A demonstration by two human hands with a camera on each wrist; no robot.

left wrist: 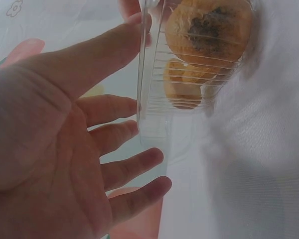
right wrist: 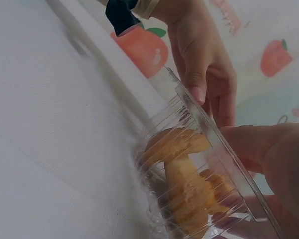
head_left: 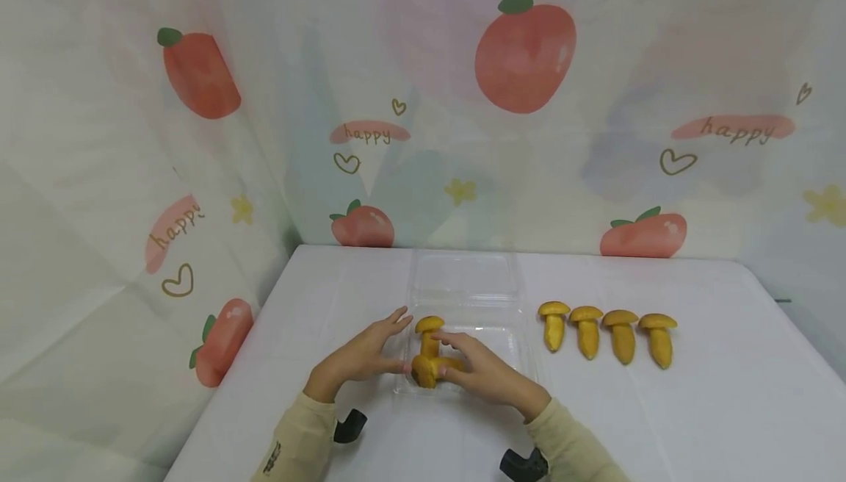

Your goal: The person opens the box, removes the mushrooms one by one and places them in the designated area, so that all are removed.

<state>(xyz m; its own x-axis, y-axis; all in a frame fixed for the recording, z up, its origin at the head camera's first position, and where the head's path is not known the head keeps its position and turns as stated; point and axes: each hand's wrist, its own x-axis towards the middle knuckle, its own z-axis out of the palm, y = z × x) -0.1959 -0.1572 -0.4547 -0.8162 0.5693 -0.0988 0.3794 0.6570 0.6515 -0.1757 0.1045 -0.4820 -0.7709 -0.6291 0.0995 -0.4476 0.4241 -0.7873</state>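
Left hand (head_left: 360,351) spread at left side of clear box (head_left: 489,319), right hand (head_left: 487,368) over two mushrooms (head_left: 425,366) inside, cannot tell whether pinching; mushrooms crowded together, so a hasty lift could snag one askew.

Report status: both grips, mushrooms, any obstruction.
Left grip open, at the clear box. Right grip at two mushrooms inside, hold unclear. Four more mushrooms on the table, to the right. Lid open, nothing visibly blocking.
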